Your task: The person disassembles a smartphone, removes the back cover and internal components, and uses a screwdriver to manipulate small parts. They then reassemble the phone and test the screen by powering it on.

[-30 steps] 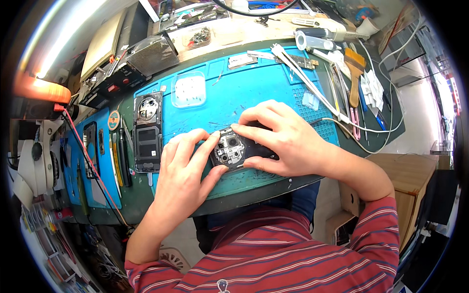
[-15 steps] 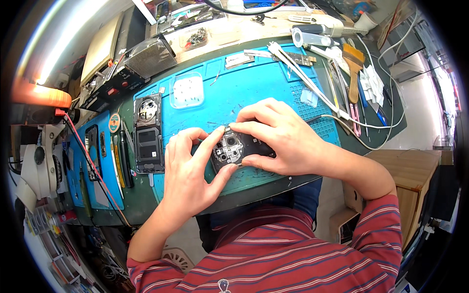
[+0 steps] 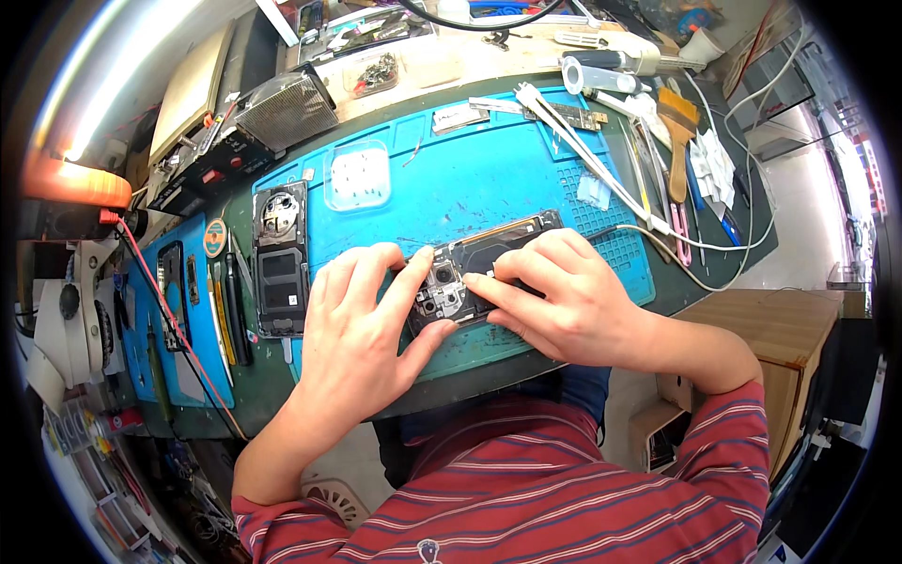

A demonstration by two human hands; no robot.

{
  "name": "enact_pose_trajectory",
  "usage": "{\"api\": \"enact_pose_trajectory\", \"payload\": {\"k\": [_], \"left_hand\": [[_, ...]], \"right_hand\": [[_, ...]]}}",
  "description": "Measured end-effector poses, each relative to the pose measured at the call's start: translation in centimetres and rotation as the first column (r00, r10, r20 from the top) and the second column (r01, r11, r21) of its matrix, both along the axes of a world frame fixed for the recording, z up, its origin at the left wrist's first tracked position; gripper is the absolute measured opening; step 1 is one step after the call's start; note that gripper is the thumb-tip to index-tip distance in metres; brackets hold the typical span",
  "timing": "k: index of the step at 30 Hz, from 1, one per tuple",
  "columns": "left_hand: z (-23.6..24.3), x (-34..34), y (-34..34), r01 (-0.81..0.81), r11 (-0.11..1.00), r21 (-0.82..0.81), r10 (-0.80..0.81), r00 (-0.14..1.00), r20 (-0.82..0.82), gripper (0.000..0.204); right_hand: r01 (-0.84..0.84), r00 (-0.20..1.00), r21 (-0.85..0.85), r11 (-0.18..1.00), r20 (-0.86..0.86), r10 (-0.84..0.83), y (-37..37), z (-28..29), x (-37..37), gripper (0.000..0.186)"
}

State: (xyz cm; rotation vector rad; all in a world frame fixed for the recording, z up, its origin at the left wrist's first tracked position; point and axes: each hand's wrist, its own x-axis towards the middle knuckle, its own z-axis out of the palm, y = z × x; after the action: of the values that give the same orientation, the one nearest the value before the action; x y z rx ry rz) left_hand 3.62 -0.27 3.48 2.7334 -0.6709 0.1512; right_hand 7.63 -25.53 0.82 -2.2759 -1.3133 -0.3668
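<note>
The left hand [image 3: 365, 315] still holds the opened smartphone [image 3: 481, 252] between thumb and forefinger, while the right hand [image 3: 583, 303], earlier spread across it, now has fingers drawn narrow beside the camera plate [image 3: 442, 291], any grip unclear.

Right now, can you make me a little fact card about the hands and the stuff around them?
Left hand: holds the left end of an opened black phone
Right hand: bent over the same phone
Under the phone: blue mat
Left of the phone: second black phone
Beyond the left hand: clear box with tiny pieces
Farther right: orange-bristled brush
</note>
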Motion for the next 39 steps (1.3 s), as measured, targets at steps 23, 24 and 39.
{"api": "enact_pose_trajectory", "payload": {"k": [23,24,39], "left_hand": [[-1.0,0.1,-0.7,-0.004,0.992,-0.129,0.005,1.0,0.006,0.059],[-0.8,0.1,-0.9,0.011,0.992,-0.128,-0.008,1.0,0.023,0.058],[-1.1,0.8,-0.3,0.065,0.99,-0.126,-0.062,0.998,0.029,0.06]], "right_hand": [[0.492,0.855,0.093,0.866,0.136,-0.501,-6.0,2.9,4.5,0.005],[0.585,0.796,-0.007,0.811,0.195,-0.573,-7.6,2.9,5.4,0.009],[0.581,0.16,0.416,0.699,-0.901,0.404,-9.1,5.7,5.2,0.039]]}}
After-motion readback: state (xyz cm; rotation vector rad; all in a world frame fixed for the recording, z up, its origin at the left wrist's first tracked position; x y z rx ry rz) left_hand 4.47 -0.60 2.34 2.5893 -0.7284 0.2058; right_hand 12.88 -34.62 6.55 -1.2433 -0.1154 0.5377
